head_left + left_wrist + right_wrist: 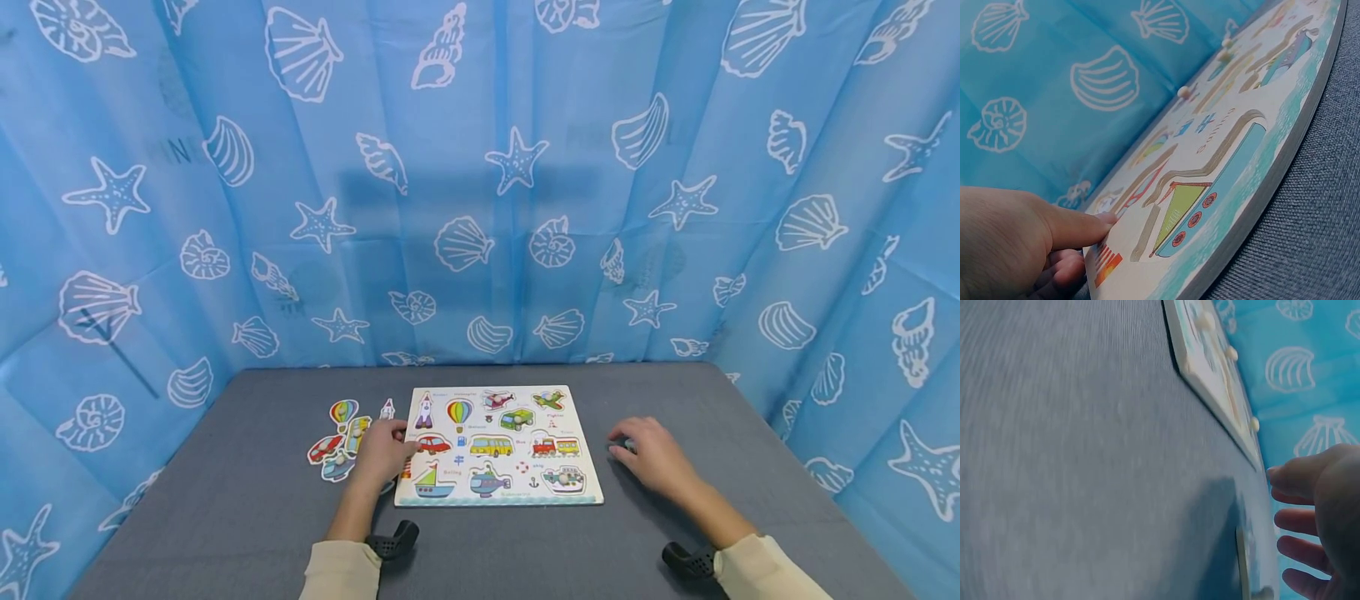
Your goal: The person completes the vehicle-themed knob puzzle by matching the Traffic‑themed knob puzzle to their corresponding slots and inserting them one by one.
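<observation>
A wooden knob puzzle board with vehicle pictures lies on the table. At its left edge, my left hand grips the board, thumb on the printed face and the other fingers curled at the edge. The left wrist view shows the sailboat recess close to that thumb. My right hand is to the right of the board, fingers apart and slightly bent, holding nothing. Near it on the table lies a puzzle piece with a knob, mostly covered by the hand in the head view.
Left of the board several loose pieces lie together, among them a balloon, a red car and a submarine. A rocket piece stands out beyond the left hand. A blue shell-print curtain hangs behind the grey table.
</observation>
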`<state>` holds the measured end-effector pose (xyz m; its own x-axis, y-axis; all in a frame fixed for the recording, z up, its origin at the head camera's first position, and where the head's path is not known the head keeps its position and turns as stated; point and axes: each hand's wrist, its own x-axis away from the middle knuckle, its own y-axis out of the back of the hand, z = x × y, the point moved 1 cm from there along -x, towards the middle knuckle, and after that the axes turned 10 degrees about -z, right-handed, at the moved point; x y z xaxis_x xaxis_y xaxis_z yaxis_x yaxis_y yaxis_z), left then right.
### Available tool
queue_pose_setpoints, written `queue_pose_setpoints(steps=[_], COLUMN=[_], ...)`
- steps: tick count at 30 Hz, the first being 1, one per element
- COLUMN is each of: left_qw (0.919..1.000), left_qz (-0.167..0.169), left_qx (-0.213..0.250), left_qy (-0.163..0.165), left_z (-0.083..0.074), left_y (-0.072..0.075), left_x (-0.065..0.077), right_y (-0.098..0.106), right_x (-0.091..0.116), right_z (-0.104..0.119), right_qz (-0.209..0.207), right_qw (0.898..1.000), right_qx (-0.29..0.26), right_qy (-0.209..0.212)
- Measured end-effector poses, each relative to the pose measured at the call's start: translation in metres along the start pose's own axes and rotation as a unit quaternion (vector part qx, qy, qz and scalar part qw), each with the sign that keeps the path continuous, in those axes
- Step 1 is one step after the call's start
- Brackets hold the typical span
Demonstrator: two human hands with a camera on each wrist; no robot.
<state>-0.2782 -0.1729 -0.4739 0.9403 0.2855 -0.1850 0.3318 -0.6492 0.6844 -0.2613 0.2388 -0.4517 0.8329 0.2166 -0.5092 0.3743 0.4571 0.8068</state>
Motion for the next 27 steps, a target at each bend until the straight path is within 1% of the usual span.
queue_pose_setpoints(steps=[4,8,13,18,27], left_qw=[1.0,1.0,1.0,1.0,1.0], left_qz=[-0.001,-0.004,-0.005,-0.003,-0.001], left_qx=[-0.001,0.0,0.004,0.004,0.009], left_qy=[0.002,0.001,-0.003,-0.006,-0.001], left_z=[0.0,0.0,0.002,0.002,0.0], left_y=[0.0,0.0,0.001,0.001,0.001], left_x=[0.0,0.001,0.001,0.0,0.001], right_y=[0.003,0.008,0.012,0.012,0.012], right_x=[0.003,0.006,0.009,0.013,0.017], right_z=[-0.013,-0.024,-0.031,-0.039,-0.048], right_qz=[-0.009,-0.004,0.009,0.006,0.005], right_qw=[1.0,1.0,0.999,1.0,0.999], right_qx=[0.006,0.004,0.002,0.0,-0.006], right_qy=[-0.007,-0.021,-0.031,-0.026,-0.035])
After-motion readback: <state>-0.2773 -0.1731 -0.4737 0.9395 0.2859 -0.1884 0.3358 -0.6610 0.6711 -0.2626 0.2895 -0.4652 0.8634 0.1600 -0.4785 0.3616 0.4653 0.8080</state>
